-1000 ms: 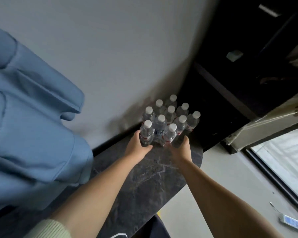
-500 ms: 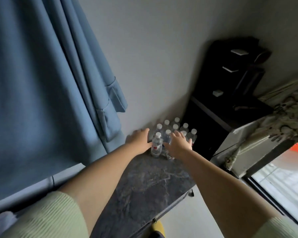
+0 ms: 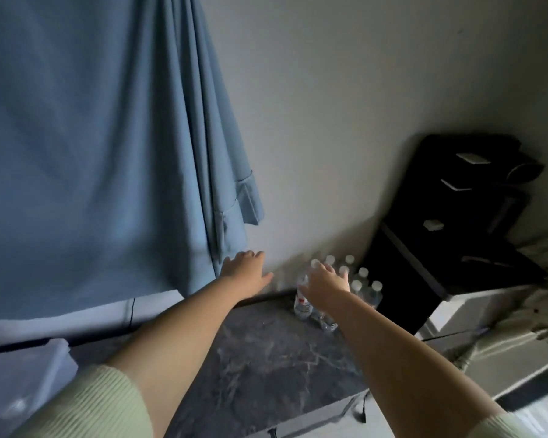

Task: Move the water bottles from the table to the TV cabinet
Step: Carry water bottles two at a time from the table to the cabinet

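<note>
Several clear water bottles with white caps (image 3: 366, 287) stand bunched at the far end of a dark marble cabinet top (image 3: 266, 358), against the wall. My right hand (image 3: 326, 284) hovers over the nearest bottles, fingers spread and straight, hiding part of the group. One bottle with a red label (image 3: 302, 303) shows just below it. My left hand (image 3: 246, 273) is raised to the left of the bottles, fingers relaxed, holding nothing, in front of the wall and curtain edge.
A blue curtain (image 3: 108, 153) hangs on the left. A black unit (image 3: 450, 248) stands right of the bottles. A patterned cloth-covered surface (image 3: 519, 327) lies at the far right. A pale plastic box (image 3: 23, 384) sits at lower left.
Both hands have let go of the bottles and lifted off them. The left hand has drawn away to the left. My view has pulled back and tilted upward.
</note>
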The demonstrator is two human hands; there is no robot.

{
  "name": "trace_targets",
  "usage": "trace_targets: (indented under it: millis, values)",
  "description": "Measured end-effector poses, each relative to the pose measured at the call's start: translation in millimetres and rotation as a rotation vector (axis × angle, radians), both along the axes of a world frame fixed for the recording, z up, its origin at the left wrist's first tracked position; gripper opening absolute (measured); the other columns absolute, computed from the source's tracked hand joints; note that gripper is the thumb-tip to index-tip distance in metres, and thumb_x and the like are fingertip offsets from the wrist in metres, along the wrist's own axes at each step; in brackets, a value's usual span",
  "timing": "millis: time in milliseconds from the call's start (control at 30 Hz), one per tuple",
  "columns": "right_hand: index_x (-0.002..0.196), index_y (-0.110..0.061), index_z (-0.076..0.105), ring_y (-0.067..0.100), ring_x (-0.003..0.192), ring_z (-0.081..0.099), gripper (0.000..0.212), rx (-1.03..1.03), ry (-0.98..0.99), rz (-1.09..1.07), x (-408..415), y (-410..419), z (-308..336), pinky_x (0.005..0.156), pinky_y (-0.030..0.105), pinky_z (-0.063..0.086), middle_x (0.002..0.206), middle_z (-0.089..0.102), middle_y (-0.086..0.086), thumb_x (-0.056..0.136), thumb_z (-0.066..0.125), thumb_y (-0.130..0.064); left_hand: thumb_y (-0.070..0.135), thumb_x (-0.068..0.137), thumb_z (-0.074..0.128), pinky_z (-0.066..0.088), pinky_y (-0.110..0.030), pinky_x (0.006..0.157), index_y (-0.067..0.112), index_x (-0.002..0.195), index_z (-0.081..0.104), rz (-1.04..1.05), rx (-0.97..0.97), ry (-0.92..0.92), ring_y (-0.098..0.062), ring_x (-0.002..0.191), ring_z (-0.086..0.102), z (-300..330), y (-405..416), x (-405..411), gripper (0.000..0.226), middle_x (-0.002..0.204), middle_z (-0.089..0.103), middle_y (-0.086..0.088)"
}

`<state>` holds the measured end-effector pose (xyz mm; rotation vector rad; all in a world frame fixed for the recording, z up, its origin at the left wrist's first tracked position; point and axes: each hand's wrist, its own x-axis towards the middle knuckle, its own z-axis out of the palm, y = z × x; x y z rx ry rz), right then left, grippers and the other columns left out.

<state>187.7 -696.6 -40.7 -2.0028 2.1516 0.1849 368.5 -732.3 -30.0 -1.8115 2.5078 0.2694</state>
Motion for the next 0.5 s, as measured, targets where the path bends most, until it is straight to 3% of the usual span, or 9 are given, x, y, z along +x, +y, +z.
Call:
trace_targets:
  millis: [133,267,400,500]
  values:
    - [0.142,-0.016,0.041,0.023,0.143,0.021,0.050,0.004,0.014,0.162,-10,-5,-2,0.117,0.055,0.011,0.149,0.034,0.007,0.099,0.038,-0.042,0.053,0.095,0.039,0.040,-0.044,0.094,0.014,0.123,0.044,0.202,0.063,0.013,-0.032,0.118,0.048,-16,18,-5,0.049,0.128,0.052,-0.012]
    - [0.142,-0.022,0.040,0.023,0.141,0.024,0.047,0.032,0.026,0.278,-16,-9,-9,0.115,0.055,0.017,0.148,0.035,0.006,0.100,0.035,-0.042,0.053,0.094,0.038,0.042,-0.045,0.092,0.015,0.120,0.046,0.272,0.032,0.016,-0.032,0.114,0.050,-25,43,-22,0.046,0.123,0.054,-0.011]
    - [0.136,-0.021,0.044,0.025,0.138,0.031,0.042,0.099,0.025,0.436,12,2,-23,0.112,0.055,0.022,0.145,0.038,0.007,0.099,0.037,-0.040,0.050,0.094,0.040,0.042,-0.044,0.094,0.015,0.120,0.048,0.380,0.063,0.024,-0.033,0.116,0.050,-35,84,-9,0.044,0.124,0.054,-0.013]
    - [0.141,-0.020,0.040,0.023,0.138,0.032,0.047,0.108,0.009,0.593,57,17,-33,0.111,0.054,0.024,0.146,0.037,0.006,0.099,0.037,-0.041,0.049,0.095,0.042,0.044,-0.042,0.095,0.014,0.130,0.047,0.552,0.079,0.077,-0.032,0.119,0.051,-39,129,35,0.050,0.131,0.053,-0.013]
